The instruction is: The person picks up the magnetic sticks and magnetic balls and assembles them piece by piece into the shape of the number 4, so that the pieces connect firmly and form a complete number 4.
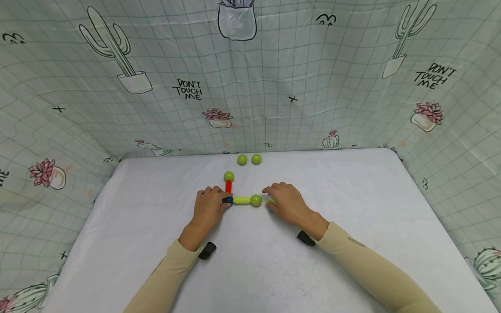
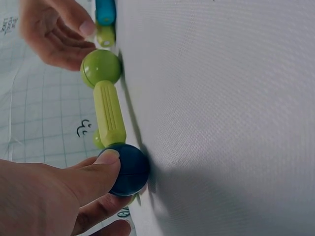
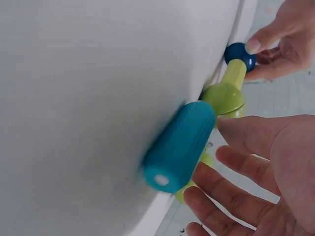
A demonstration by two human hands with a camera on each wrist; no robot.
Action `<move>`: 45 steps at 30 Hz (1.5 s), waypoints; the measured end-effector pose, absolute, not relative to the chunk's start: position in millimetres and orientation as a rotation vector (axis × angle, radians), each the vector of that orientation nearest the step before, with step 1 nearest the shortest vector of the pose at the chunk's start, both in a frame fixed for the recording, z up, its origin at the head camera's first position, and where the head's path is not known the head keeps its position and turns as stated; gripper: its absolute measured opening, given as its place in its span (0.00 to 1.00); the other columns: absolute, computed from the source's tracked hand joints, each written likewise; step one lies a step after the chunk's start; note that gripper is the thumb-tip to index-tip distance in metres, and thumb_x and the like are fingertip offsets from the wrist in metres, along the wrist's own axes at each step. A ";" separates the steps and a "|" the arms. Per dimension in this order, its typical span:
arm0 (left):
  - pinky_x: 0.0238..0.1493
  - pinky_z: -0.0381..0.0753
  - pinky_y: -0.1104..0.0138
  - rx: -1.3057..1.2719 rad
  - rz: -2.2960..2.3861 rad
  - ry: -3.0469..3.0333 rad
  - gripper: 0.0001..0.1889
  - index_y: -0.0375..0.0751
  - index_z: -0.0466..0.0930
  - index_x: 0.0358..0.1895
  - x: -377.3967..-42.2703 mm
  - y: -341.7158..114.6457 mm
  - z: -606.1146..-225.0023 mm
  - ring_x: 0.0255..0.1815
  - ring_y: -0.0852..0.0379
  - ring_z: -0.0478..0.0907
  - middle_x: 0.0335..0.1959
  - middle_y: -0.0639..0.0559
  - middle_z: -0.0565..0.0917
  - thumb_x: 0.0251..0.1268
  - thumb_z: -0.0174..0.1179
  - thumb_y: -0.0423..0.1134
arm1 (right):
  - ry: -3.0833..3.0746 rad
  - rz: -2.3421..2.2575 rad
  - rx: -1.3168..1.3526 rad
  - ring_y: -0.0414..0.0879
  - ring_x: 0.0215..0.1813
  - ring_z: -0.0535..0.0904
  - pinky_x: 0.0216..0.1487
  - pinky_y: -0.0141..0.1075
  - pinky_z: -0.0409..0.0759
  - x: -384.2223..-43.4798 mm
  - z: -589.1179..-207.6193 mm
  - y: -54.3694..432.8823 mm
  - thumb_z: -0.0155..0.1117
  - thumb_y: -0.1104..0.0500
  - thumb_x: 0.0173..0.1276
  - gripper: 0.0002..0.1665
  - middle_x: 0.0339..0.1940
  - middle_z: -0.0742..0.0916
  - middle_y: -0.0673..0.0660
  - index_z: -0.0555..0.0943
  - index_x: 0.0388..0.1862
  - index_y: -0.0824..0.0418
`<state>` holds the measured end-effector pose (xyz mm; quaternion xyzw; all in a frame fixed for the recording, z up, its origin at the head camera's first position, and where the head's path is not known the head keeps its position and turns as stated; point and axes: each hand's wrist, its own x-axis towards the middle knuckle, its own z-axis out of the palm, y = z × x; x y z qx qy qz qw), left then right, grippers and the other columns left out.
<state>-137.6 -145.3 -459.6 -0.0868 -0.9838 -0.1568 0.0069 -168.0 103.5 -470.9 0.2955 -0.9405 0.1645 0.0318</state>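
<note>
With thumb and fingers my left hand (image 1: 208, 206) pinches a dark blue ball (image 2: 130, 169). From that ball a yellow-green rod (image 1: 242, 201) runs right to a green ball (image 1: 256, 200). A red rod (image 1: 228, 186) points away from the blue ball, with another green ball (image 1: 228, 176) at its far end. My right hand (image 1: 287, 202) is just right of this joined piece, its fingers spread and loosely bent. Beside its thumb lie a blue rod (image 3: 179, 147) and a second yellow-green rod (image 2: 106, 35), partly hidden by the hand; whether the thumb touches them I cannot tell.
Two loose green balls, a left one (image 1: 242, 160) and a right one (image 1: 256, 159), sit near the far edge of the white table (image 1: 250, 269). Behind it hangs a grid-patterned cloth (image 1: 266, 87) printed with cacti. Black devices are on both wrists.
</note>
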 end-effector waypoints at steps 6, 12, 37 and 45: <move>0.64 0.73 0.46 -0.272 -0.490 -3.073 0.16 0.44 0.91 0.56 -136.7 -144.9 -458.9 0.51 0.45 0.78 0.48 0.46 0.87 0.65 0.75 0.37 | -2.896 0.509 0.912 0.53 0.47 0.85 0.51 0.48 0.83 -167.3 -474.2 115.8 0.77 0.60 0.69 0.16 0.46 0.90 0.56 0.89 0.54 0.60; 0.63 0.74 0.46 -0.271 -0.493 -3.066 0.16 0.43 0.91 0.56 -136.3 -144.2 -459.3 0.51 0.44 0.79 0.48 0.45 0.87 0.65 0.75 0.36 | -2.879 0.545 0.918 0.53 0.44 0.85 0.48 0.48 0.84 -167.1 -475.2 123.0 0.78 0.62 0.67 0.14 0.44 0.92 0.56 0.90 0.51 0.61; 0.64 0.73 0.46 -0.266 -0.497 -3.071 0.17 0.44 0.91 0.57 -136.6 -143.5 -459.5 0.52 0.45 0.79 0.48 0.46 0.87 0.65 0.74 0.37 | -2.946 0.740 0.919 0.50 0.47 0.87 0.48 0.46 0.86 -179.8 -478.9 123.9 0.73 0.67 0.70 0.16 0.45 0.89 0.56 0.87 0.56 0.63; 0.63 0.74 0.46 -0.265 -0.500 -3.068 0.17 0.43 0.91 0.57 -136.1 -144.0 -459.5 0.51 0.45 0.79 0.48 0.46 0.86 0.65 0.74 0.37 | -2.938 0.932 0.797 0.52 0.47 0.86 0.48 0.48 0.85 -185.9 -470.3 124.3 0.71 0.67 0.72 0.21 0.45 0.88 0.58 0.84 0.64 0.62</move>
